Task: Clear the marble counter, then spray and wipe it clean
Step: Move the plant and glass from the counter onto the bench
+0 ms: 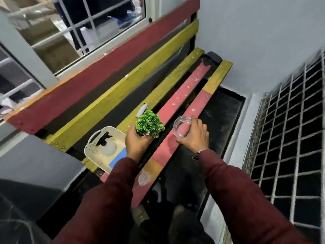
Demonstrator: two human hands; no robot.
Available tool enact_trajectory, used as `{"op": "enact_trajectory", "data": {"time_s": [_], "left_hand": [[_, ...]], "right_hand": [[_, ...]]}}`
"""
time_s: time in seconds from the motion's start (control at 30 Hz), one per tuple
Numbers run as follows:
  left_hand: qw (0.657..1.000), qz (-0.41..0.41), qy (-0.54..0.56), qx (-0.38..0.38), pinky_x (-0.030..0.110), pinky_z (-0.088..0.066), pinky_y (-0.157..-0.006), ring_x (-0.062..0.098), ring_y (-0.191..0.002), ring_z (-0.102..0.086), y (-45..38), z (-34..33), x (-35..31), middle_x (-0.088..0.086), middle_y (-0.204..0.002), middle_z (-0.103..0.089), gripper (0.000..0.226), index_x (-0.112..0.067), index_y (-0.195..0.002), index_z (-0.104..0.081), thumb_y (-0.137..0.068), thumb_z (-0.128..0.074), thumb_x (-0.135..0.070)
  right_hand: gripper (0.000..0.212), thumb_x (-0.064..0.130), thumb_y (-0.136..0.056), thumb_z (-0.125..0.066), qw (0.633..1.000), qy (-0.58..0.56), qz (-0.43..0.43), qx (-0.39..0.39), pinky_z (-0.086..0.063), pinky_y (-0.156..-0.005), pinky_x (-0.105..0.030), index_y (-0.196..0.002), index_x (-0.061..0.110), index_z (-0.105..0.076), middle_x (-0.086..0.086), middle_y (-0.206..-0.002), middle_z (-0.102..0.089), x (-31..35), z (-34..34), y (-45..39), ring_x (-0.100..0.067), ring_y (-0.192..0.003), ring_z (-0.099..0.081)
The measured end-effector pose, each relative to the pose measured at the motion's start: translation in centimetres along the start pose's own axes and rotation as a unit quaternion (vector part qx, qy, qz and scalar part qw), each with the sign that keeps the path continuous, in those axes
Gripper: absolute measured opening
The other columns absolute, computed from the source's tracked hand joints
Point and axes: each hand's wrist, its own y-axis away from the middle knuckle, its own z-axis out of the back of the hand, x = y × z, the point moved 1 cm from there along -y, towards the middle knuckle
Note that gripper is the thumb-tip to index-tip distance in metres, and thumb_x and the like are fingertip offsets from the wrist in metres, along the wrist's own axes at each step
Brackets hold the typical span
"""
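My left hand (138, 142) grips a small green artificial plant (149, 123) in its pot, just above the slats of a red and yellow wooden bench (177, 101). My right hand (194, 136) holds a clear glass ashtray (182, 126) over the front red slat. To the left of the plant, a cream plastic basket (92, 148) stands on the bench with a spray bottle (105, 143) and a blue cloth (119, 158) in it. The marble counter is not in view.
A small white object (142, 110) lies on the yellow slat behind the plant. A barred window (70, 29) is behind the bench back. A metal grille (290, 134) stands at the right. Dark floor (219, 111) lies in front of the bench.
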Motion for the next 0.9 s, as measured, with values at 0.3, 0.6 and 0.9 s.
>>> {"op": "enact_trajectory", "data": {"time_s": [0.3, 0.6, 0.9], "left_hand": [[0.999, 0.006, -0.044, -0.009, 0.031, -0.048, -0.08, 0.017, -0.101, -0.068, -7.0, -11.1, 3.6, -0.004, -0.108, -0.075, 0.039, -0.028, -0.106, -0.069, -0.076, -0.092, -0.022], [0.997, 0.064, -0.036, 0.005, 0.031, -0.051, -0.076, 0.012, -0.088, -0.065, -11.8, -24.8, 10.1, -0.004, -0.096, -0.07, 0.048, -0.037, -0.091, -0.06, -0.062, -0.097, -0.029], [0.985, 0.116, -0.118, 0.043, 0.026, -0.034, -0.071, 0.031, -0.09, -0.065, -14.3, -32.0, 18.2, 0.013, -0.097, -0.069, 0.039, -0.009, -0.102, -0.067, -0.07, -0.09, -0.008]], "right_hand": [[0.107, 0.046, -0.054, -0.081, 0.997, -0.01, -0.011, 0.071, -0.04, -0.097, -0.046, -0.142, 0.012, -0.031, -0.009, -0.136, -0.043, -7.3, -7.4, -13.5, -0.037, -0.12, -0.042], [0.109, 0.041, -0.054, -0.083, 0.993, -0.004, 0.005, 0.117, -0.038, -0.099, -0.048, -0.144, 0.013, -0.03, -0.01, -0.14, -0.041, -16.6, -18.6, -23.8, -0.037, -0.123, -0.042], [0.112, 0.054, -0.057, -0.079, 0.989, 0.023, 0.058, 0.133, -0.041, -0.093, -0.047, -0.146, 0.011, -0.026, -0.009, -0.141, -0.041, -19.9, -26.3, -28.2, -0.033, -0.125, -0.041]]}}
